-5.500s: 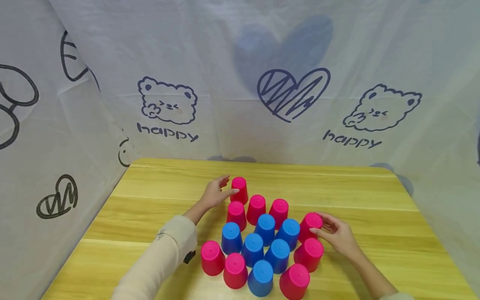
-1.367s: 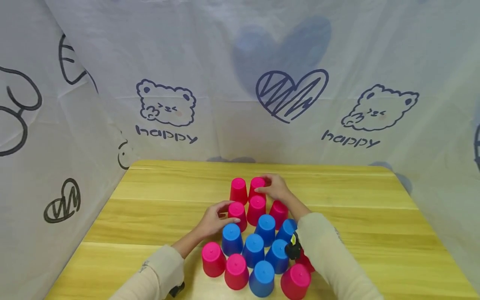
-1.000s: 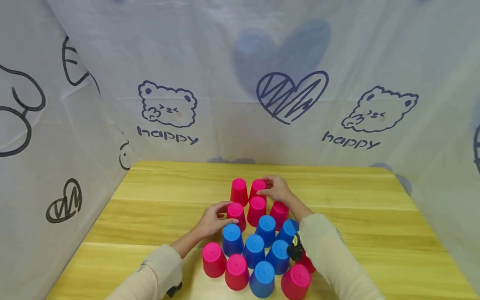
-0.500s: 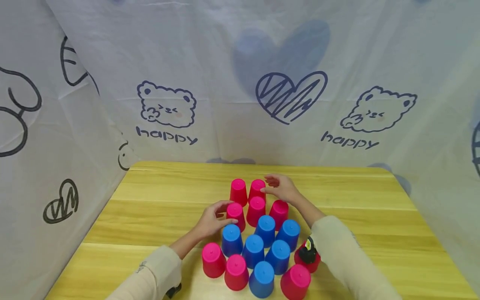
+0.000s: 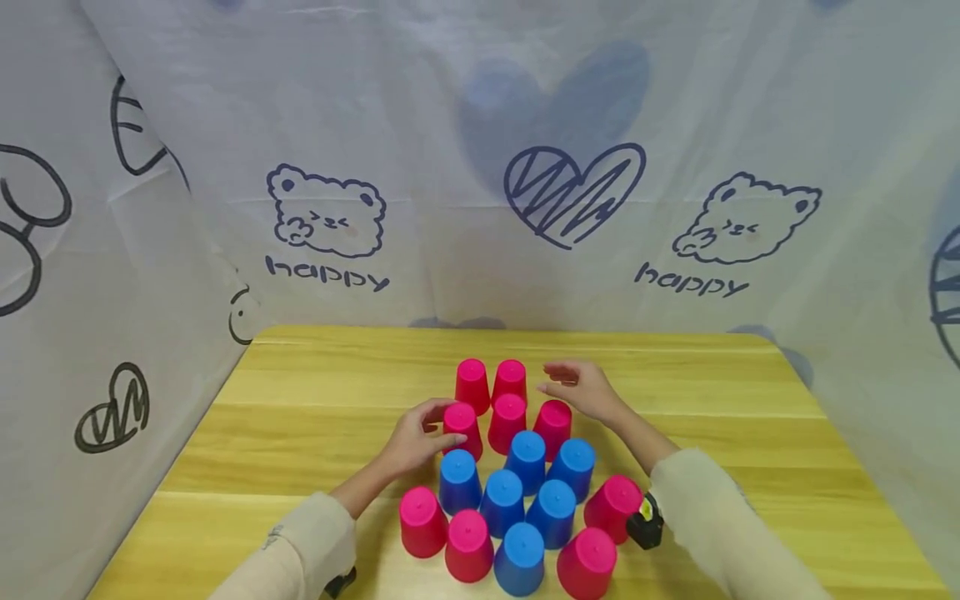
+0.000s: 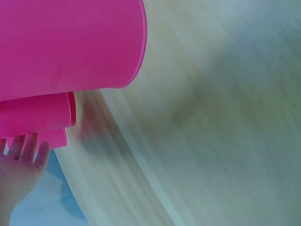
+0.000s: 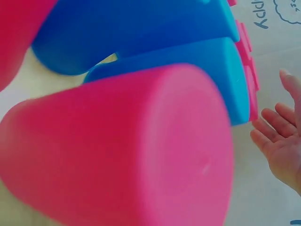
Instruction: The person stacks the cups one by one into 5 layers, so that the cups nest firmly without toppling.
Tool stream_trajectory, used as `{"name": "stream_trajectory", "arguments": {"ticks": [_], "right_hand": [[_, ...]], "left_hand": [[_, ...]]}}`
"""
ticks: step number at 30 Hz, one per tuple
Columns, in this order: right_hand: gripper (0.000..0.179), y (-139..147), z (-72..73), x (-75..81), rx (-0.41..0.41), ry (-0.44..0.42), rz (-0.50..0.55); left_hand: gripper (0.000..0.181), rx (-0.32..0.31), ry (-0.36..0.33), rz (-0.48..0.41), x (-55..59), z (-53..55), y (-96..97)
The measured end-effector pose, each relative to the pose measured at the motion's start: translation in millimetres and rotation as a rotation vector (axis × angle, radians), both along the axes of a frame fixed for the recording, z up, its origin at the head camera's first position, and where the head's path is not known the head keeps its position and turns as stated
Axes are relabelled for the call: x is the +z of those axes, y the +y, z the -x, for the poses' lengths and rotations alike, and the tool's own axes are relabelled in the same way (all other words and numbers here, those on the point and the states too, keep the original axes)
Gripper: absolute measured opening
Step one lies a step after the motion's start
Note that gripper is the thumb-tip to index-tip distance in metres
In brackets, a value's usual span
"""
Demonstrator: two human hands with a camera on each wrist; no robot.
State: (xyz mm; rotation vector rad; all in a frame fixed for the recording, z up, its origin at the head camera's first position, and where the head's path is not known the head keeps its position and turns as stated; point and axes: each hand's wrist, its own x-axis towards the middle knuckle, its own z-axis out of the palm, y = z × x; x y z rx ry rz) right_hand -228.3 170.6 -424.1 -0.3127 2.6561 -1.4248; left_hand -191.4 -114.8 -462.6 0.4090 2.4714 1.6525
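Note:
Upside-down pink and blue cups stand in a cluster on the table. My left hand (image 5: 412, 437) holds a pink cup (image 5: 462, 427) at the cluster's left side, thumb in front and fingers behind. In the left wrist view, that hand's fingers (image 6: 29, 148) lie along pink cups. To the right of the two rearmost pink cups, one of them the right rear cup (image 5: 510, 380), my right hand (image 5: 588, 390) hovers with relaxed fingers and nothing in them. The right wrist view shows this hand (image 7: 282, 146) apart from the cups, palm visible.
Several blue cups (image 5: 502, 498) fill the middle of the cluster. More pink cups stand at the front, among them a left one (image 5: 422, 522) and a right one (image 5: 587, 562). The wooden table (image 5: 285, 400) meets a printed white curtain (image 5: 450, 233) behind.
My right hand has carried a pink cup from the right side to the back row, let go and drawn away rightward. My left hand has shifted from the rearmost cup to the one before it.

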Motion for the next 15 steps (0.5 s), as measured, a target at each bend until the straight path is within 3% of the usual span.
{"name": "stream_trajectory", "arguments": {"ticks": [6, 7, 15], "right_hand": [[0.05, 10, -10.8, -9.6, 0.033, 0.028, 0.023], [0.051, 11, -12.7, -10.2, 0.037, 0.022, 0.031], [0.056, 18, -23.4, -12.5, 0.082, -0.01, 0.027]], "left_hand": [[0.048, 0.026, -0.016, 0.004, 5.8, -0.4, -2.6], [0.047, 0.026, -0.024, 0.003, 11.2, -2.4, -2.3], [0.048, 0.024, -0.008, 0.009, 9.6, 4.4, -5.6]]}}
